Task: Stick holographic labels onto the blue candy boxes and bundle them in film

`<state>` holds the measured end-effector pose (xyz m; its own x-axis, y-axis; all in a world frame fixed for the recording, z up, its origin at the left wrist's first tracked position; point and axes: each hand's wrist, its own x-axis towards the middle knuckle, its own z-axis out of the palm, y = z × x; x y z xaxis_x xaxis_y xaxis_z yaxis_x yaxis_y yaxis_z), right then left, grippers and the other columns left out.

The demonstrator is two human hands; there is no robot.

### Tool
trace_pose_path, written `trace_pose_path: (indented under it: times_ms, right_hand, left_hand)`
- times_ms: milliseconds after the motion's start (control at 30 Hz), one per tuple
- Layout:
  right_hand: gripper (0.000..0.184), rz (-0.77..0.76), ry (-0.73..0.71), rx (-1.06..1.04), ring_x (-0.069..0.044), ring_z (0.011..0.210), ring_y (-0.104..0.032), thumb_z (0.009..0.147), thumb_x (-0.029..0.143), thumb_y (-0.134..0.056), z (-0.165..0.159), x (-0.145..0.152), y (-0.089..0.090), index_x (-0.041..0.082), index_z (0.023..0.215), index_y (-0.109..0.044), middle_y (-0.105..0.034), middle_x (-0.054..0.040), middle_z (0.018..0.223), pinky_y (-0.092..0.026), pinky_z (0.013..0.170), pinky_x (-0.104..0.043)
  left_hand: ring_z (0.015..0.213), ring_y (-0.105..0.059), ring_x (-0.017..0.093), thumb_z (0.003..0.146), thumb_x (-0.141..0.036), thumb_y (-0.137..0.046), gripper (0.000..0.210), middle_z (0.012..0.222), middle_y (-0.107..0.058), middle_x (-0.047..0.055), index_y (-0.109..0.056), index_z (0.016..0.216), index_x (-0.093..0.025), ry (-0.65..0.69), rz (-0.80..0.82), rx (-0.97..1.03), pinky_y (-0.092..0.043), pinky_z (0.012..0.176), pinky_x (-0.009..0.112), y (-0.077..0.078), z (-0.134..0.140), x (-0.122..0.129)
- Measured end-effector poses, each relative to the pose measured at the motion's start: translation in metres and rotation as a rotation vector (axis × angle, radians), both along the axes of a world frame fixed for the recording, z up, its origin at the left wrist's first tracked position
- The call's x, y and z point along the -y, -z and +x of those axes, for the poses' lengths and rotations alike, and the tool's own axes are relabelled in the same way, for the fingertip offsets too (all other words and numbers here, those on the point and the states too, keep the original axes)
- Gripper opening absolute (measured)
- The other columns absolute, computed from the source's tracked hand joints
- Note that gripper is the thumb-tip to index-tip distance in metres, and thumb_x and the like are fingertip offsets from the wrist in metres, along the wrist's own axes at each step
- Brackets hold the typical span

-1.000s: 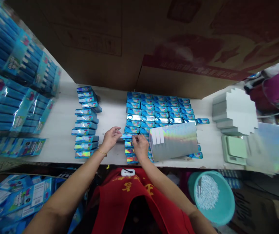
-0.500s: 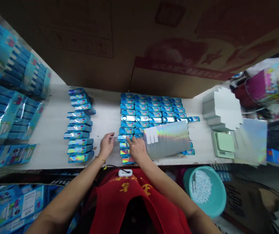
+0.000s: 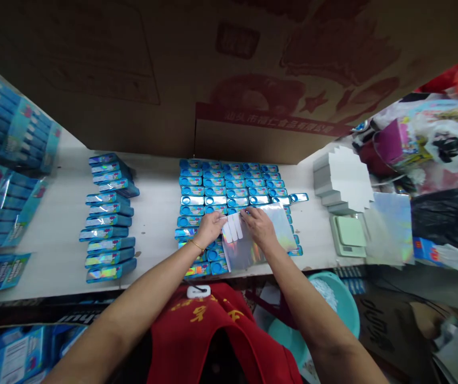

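Observation:
A shiny silver sticker sheet with pale bare strips near its left end lies tilted over rows of small blue tins. My left hand is closed, thumb and fingertips pinched at the sheet's upper left corner. Along the upper edge, my right hand grips the same sheet with bent fingers. Whether a single sticker is between my left fingertips cannot be made out. Part of the tin rows is hidden under the sheet and my hands.
Upright blue packs stand in a column on the left. A large cardboard box walls off the back. On the right are stacked white cards, a pale green scale and more shiny sheets. A turquoise bucket stands below.
My left hand has moved right from the bare table to the sheet's corner. My right hand has left the tins at the left and now grips the sheet's upper edge. The view has shifted.

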<state>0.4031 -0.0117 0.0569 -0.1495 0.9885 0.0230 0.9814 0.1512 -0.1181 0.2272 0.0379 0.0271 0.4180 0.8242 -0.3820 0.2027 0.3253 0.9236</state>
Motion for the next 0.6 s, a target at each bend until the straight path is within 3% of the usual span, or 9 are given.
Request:
trace_pose_path:
  times_ms: [100, 233, 300, 367, 467, 600]
  right_hand:
    - [0.024, 0.036, -0.027, -0.047, -0.019, 0.087, -0.049, 0.086, 0.019, -0.042, -0.002, 0.012, -0.010, 0.021, 0.101, -0.061, -0.057, -0.0078, 0.109, -0.038, 0.076, -0.033]
    - [0.017, 0.076, 0.015, -0.259, -0.019, 0.089, -0.051, 0.083, 0.023, -0.045, -0.015, 0.023, -0.068, 0.019, 0.084, -0.061, -0.058, -0.0082, 0.098, -0.039, 0.077, -0.034]
    - [0.015, 0.057, 0.102, -0.464, -0.017, 0.084, -0.053, 0.081, 0.023, -0.045, -0.023, 0.023, -0.099, 0.020, 0.077, -0.060, -0.058, -0.0062, 0.089, -0.042, 0.073, -0.031]
    - [0.014, 0.010, 0.240, -0.685, -0.015, 0.073, -0.054, 0.079, 0.026, -0.048, -0.031, 0.019, -0.117, 0.020, 0.072, -0.058, -0.058, -0.0035, 0.080, -0.042, 0.064, -0.027]
    - [0.015, -0.075, 0.514, -1.028, -0.011, 0.056, -0.049, 0.074, 0.032, -0.053, -0.043, 0.008, -0.111, 0.019, 0.067, -0.057, -0.055, 0.0005, 0.063, -0.037, 0.050, -0.023]
    - [0.020, -0.137, 0.768, -1.400, -0.007, 0.042, -0.041, 0.066, 0.036, -0.060, -0.067, -0.003, -0.074, 0.017, 0.068, -0.057, -0.050, 0.0048, 0.049, -0.030, 0.043, -0.021]
  left_hand:
    - [0.059, -0.056, 0.014, 0.071, -0.034, -0.054, 0.022, 0.064, -0.061, 0.000, -0.061, 0.078, -0.015, -0.013, 0.030, 0.010, -0.043, 0.053, 0.024, 0.004, -0.003, 0.003]
    - [0.062, -0.056, 0.016, 0.074, -0.034, -0.052, 0.021, 0.061, -0.061, 0.001, -0.063, 0.075, -0.016, -0.003, 0.191, -0.113, -0.042, 0.058, 0.026, 0.002, -0.007, 0.000]
    - [0.065, -0.057, 0.018, 0.074, -0.033, -0.052, 0.021, 0.064, -0.063, 0.002, -0.065, 0.076, -0.017, 0.000, 0.249, -0.154, -0.042, 0.062, 0.028, -0.003, -0.009, -0.002]
    - [0.076, -0.058, 0.020, 0.074, -0.034, -0.054, 0.022, 0.077, -0.066, 0.004, -0.066, 0.083, -0.019, -0.051, 0.282, -0.133, -0.042, 0.070, 0.031, -0.012, -0.013, -0.001]
    - [0.092, -0.056, 0.020, 0.077, -0.041, -0.050, 0.032, 0.099, -0.064, 0.007, -0.064, 0.095, -0.019, -0.216, 0.186, 0.011, -0.042, 0.075, 0.030, -0.032, -0.027, 0.006]
    - [0.084, -0.058, 0.016, 0.077, -0.050, -0.047, 0.043, 0.098, -0.063, 0.007, -0.059, 0.103, -0.018, -0.328, -0.143, 0.228, -0.043, 0.065, 0.025, -0.057, -0.055, 0.020]
